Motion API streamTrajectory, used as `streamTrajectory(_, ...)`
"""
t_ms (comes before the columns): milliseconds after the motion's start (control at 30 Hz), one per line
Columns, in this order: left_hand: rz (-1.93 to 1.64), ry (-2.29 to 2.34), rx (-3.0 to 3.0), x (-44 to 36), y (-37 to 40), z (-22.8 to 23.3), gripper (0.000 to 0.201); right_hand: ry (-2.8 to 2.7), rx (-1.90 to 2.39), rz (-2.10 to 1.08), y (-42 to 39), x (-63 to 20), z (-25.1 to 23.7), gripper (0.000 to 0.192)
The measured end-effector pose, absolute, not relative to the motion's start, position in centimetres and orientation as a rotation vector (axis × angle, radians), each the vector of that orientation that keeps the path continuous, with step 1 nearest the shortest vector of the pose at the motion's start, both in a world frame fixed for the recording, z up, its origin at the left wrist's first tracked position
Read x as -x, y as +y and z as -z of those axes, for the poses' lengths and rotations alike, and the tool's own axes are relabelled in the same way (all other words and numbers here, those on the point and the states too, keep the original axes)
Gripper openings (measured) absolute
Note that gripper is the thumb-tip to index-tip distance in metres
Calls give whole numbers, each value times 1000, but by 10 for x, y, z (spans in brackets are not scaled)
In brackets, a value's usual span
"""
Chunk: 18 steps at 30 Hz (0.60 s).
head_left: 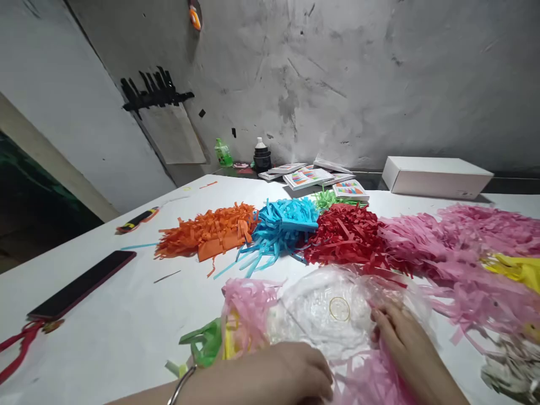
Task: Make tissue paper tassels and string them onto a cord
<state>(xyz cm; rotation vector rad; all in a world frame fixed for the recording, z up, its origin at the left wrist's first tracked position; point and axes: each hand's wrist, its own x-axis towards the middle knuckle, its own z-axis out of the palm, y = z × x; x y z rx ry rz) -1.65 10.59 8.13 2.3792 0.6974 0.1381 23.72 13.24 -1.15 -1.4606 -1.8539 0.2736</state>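
Note:
In front of me lies a crumpled clear plastic bag (312,306) with a yellow rubber band (340,309) on it. My right hand (396,329) is at the bag's right side, thumb and fingers closed on its plastic. My left hand (297,368), with a metal bangle (182,385) at the wrist, reaches across below the bag. Its fingers curl downward beside a pink fringed paper strip (367,377), and their tips are hidden. Left of the bag sits another pink paper bunch (248,304) with yellow paper (230,336) and green paper (206,342).
Behind the bag lie orange fringe (211,228), blue fringe (282,225), red fringe (348,233) and pink fringe (472,242). A phone (84,284) and a cutter (137,220) lie left. Printed packs (307,178) and a white box (436,177) stand along the wall.

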Motion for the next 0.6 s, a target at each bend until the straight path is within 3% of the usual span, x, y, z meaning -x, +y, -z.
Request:
streamTrajectory(167, -327, 949, -2358, 5, 155, -65, 29, -1963, 1404, -219, 125, -246, 27, 29)
streamTrajectory(400, 27, 1017, -2651, -21, 175, -38, 13, -1923, 1338, -410, 115, -217, 36, 39)
streamTrajectory(600, 35, 1017, -2671, -21, 166, -49, 6, -1970, 1336, -442, 113, -217, 34, 40)
